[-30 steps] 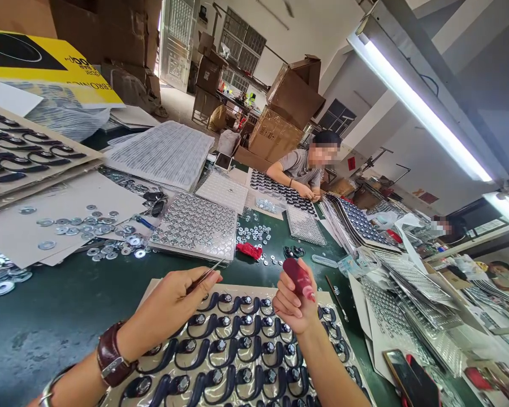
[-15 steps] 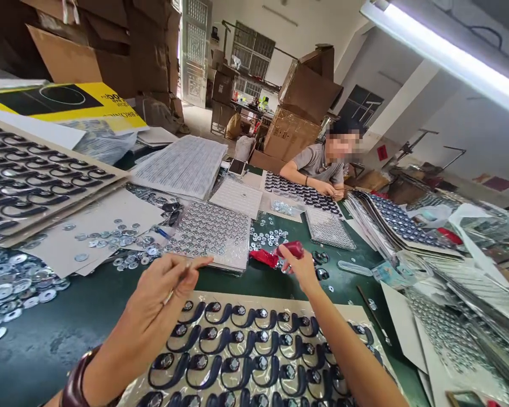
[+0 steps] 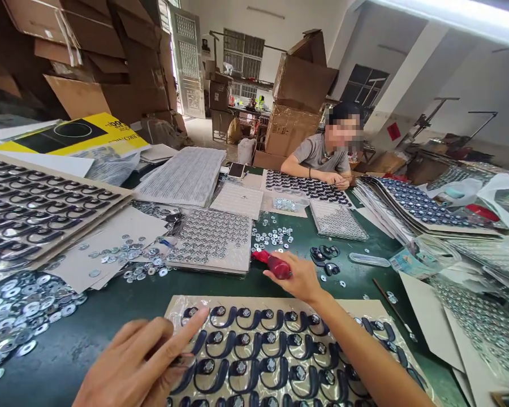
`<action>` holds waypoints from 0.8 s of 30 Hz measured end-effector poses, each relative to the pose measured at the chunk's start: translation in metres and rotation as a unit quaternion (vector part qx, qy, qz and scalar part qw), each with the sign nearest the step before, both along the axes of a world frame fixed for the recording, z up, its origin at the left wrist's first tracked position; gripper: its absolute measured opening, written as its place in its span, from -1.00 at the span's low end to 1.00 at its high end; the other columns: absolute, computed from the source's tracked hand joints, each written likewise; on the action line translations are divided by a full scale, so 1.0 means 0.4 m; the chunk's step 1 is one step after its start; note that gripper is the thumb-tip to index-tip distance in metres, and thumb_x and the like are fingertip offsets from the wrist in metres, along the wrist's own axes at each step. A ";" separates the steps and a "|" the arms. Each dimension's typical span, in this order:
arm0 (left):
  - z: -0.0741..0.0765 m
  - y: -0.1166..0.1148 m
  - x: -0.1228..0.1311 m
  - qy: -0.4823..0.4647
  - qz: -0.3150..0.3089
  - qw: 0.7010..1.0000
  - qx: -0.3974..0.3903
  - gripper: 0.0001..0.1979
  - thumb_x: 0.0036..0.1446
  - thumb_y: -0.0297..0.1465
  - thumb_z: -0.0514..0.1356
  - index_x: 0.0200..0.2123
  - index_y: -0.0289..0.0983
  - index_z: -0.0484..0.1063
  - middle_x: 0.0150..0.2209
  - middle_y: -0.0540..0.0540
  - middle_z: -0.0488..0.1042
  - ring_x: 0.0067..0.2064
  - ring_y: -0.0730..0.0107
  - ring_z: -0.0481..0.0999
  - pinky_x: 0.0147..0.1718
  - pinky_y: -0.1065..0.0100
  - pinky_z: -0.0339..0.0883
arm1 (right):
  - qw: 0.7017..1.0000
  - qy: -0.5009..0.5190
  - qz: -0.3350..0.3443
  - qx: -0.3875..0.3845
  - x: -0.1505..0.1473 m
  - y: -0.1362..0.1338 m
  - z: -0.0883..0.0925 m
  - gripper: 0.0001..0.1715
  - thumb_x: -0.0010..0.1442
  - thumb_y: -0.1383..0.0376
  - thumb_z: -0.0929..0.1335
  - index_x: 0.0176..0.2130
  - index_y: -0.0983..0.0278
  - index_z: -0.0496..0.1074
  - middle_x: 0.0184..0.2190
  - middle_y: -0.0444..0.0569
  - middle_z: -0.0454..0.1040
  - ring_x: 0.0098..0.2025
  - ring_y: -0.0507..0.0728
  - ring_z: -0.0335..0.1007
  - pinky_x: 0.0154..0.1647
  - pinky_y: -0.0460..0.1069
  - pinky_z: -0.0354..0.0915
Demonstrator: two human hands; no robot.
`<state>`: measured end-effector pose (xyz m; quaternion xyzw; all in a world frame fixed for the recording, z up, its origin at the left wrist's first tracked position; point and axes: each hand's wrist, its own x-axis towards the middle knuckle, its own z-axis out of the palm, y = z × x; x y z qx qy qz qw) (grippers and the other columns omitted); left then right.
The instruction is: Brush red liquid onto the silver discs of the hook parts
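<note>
A clear-covered card sheet (image 3: 176, 305) with rows of black ear-hook pieces (image 3: 254, 370) lies in front of me on the green table (image 3: 110, 311). My left hand (image 3: 139, 364) rests at the sheet's near left corner. Its forefinger stretches over the first row and its thumb is tucked under; what it grips is hidden. My right hand (image 3: 301, 280) reaches past the sheet's far edge, closed on a small red bottle (image 3: 279, 267) held low, next to a red scrap (image 3: 261, 256).
Metal washers (image 3: 17, 305) are heaped at the left, and more lie on grey card (image 3: 110, 249). A tray of shiny discs (image 3: 214, 240) sits beyond the sheet. A person (image 3: 322, 155) works across the table. Stacked sheets fill the right side (image 3: 419, 206).
My right hand has gone forward and down, bringing the red bottle low to the table. My left hand has dropped to the sheet's corner; the thin tweezers it held no longer show.
</note>
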<state>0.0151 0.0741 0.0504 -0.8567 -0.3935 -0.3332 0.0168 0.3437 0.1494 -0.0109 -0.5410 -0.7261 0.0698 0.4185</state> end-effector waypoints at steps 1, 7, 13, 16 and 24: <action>-0.004 -0.007 0.002 0.020 -0.022 0.999 -0.014 -0.62 0.26 -0.38 -0.01 0.13 -0.20 0.26 -0.35 -0.05 0.40 -0.39 0.52 0.40 -0.40 0.54 0.31 | 1.000 -0.001 0.004 0.004 0.000 -0.003 0.000 -0.51 -0.06 0.06 0.47 -0.12 0.17 0.50 -0.27 -0.02 0.57 -0.29 0.19 0.51 -0.28 0.00 0.39; -0.040 -0.030 0.037 0.085 -0.087 0.992 -0.028 -0.64 0.34 -0.38 -0.12 0.15 -0.21 0.23 -0.07 -0.18 0.43 -0.09 0.42 0.47 -0.28 0.52 0.43 | 0.980 0.195 -0.041 -0.012 -0.018 -0.037 0.031 -0.67 0.12 0.11 0.37 -0.19 0.29 0.44 -0.30 0.08 0.55 -0.34 0.16 0.50 -0.34 0.03 0.39; -0.065 0.002 0.102 0.126 -0.180 0.975 0.020 -0.66 0.25 -0.39 0.09 0.07 -0.35 0.31 -0.07 -0.15 0.48 0.00 0.32 0.46 -0.07 0.27 0.45 | 0.836 0.456 0.082 -0.294 -0.075 -0.045 0.039 -0.58 0.23 0.06 0.25 -0.44 0.34 0.38 -0.55 0.01 0.52 -0.65 0.01 0.37 -0.73 -0.14 0.13; -0.071 0.023 0.125 0.135 -0.210 0.968 0.031 -0.66 0.19 -0.44 0.16 0.03 -0.43 0.34 -0.07 -0.18 0.49 0.01 0.25 0.46 -0.03 0.19 0.44 | 0.829 0.454 0.080 -0.318 -0.100 -0.054 0.026 -0.69 0.15 0.10 0.35 -0.34 0.33 0.39 -0.61 -0.09 0.49 -0.66 -0.02 0.34 -0.70 -0.16 0.18; -0.089 0.055 0.154 0.108 -0.227 0.968 0.012 -0.74 0.18 -0.46 0.17 -0.08 -0.46 0.42 -0.14 -0.21 0.53 -0.07 0.22 0.51 -0.07 0.20 0.47 | 0.912 0.322 0.071 -0.244 -0.122 -0.071 -0.014 -0.78 0.13 0.17 0.36 -0.34 0.29 0.40 -0.59 -0.12 0.48 -0.58 0.03 0.41 -0.59 -0.11 0.31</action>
